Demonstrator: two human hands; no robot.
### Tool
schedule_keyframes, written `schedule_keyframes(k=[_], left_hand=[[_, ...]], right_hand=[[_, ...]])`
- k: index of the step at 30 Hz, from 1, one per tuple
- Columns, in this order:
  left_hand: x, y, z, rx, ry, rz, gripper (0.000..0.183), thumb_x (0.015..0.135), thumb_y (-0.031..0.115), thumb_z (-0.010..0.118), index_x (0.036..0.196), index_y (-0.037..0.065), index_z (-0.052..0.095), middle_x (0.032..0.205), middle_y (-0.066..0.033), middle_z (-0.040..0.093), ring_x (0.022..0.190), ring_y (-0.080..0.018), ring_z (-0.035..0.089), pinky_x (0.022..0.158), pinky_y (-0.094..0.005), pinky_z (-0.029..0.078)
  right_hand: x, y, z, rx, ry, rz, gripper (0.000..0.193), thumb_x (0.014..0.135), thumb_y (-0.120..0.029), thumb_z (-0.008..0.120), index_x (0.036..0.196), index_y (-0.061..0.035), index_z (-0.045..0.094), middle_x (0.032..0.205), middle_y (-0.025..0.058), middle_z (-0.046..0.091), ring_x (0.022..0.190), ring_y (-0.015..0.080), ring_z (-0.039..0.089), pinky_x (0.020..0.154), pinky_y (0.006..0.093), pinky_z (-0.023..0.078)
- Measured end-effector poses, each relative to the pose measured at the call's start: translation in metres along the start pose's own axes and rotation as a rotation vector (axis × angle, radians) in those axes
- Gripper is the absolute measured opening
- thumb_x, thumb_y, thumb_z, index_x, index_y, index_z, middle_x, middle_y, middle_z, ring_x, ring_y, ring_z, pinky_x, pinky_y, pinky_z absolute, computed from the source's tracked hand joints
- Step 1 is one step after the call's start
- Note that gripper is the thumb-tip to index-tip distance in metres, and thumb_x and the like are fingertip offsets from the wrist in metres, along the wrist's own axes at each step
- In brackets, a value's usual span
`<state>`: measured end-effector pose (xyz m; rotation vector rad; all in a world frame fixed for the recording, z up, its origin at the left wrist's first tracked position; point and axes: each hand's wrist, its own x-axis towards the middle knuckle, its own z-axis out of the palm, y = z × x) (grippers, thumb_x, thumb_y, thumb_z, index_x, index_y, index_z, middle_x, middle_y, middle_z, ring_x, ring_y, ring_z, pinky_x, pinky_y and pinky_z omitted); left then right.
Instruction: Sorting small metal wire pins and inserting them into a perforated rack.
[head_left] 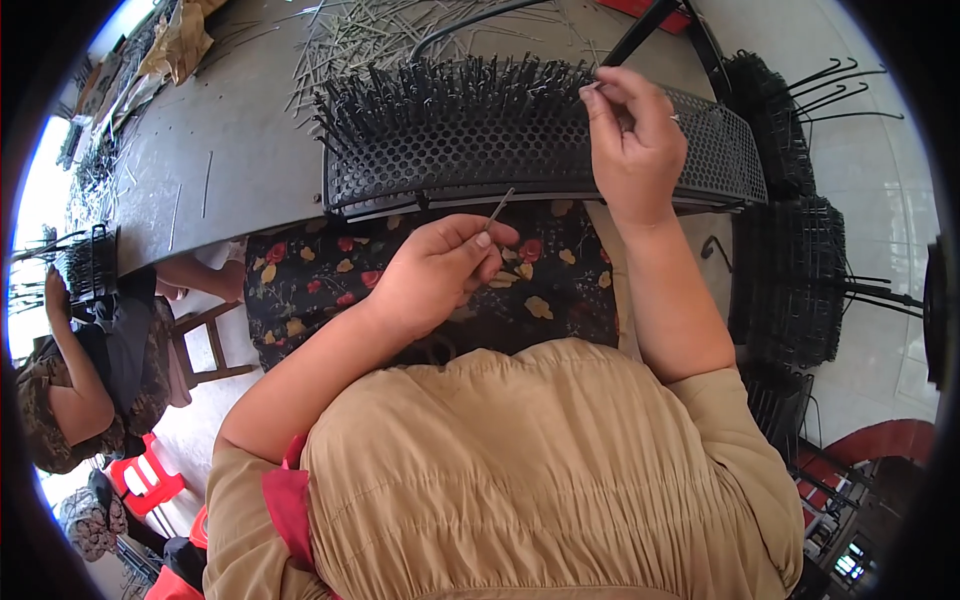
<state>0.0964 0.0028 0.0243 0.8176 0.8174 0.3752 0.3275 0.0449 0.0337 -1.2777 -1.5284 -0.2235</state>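
Observation:
My left hand (425, 275) is closed in a pinch around a thin grey metal rod (503, 203), which sticks up at a slant above my lap. My right hand (640, 150) is raised at the right part of a long black perforated metal rack (470, 165). Its thumb and forefinger are pressed together at the rack's upper edge; what they pinch is too small to make out. Densely packed dark rods with bent tips (440, 92) stand upright along the rack, just left of my right fingertips.
Loose thin rods (365, 35) lie scattered on the grey table (235, 120) behind the rack. Dark wire bundles with long hooks (800, 270) stack up at the right. Brown paper (178, 42) lies at the far left. Another person (85, 380) sits at the left, near a red stool (147, 475).

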Motion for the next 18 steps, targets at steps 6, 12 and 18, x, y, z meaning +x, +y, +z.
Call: schedule_keyframes(k=[6, 12, 18], left_hand=[[-0.004, -0.002, -0.003, -0.032, -0.003, 0.056, 0.026, 0.105, 0.013, 0.039, 0.119, 0.0, 0.056, 0.076, 0.0026, 0.05, 0.056, -0.0026, 0.033, 0.048, -0.0178, 0.026], [-0.012, 0.008, 0.011, -0.057, -0.03, 0.199, 0.026, 0.104, 0.013, 0.04, 0.117, 0.0, 0.059, 0.078, 0.0032, 0.05, 0.061, -0.0033, 0.037, 0.054, -0.0184, 0.032], [-0.011, 0.003, 0.003, -0.125, -0.152, 0.154, 0.027, 0.104, 0.016, 0.043, 0.118, 0.001, 0.06, 0.079, 0.0029, 0.051, 0.066, -0.0025, 0.042, 0.056, -0.0166, 0.033]], right_hand=[[-0.015, -0.038, -0.011, -0.186, -0.203, -0.154, 0.029, 0.074, -0.005, 0.076, 0.102, -0.006, 0.071, 0.096, 0.0063, 0.068, 0.096, 0.0243, 0.06, 0.087, 0.0343, 0.044], [-0.028, -0.072, -0.025, 0.424, -0.486, 0.534, 0.022, 0.083, -0.006, 0.07, 0.104, -0.0025, 0.07, 0.103, 0.009, 0.069, 0.09, 0.0178, 0.063, 0.08, 0.0297, 0.049], [-0.026, -0.062, -0.036, 1.17, -0.704, 1.053, 0.021, 0.09, -0.002, 0.06, 0.109, 0.0031, 0.067, 0.11, 0.0104, 0.068, 0.089, 0.0143, 0.065, 0.075, 0.025, 0.053]])
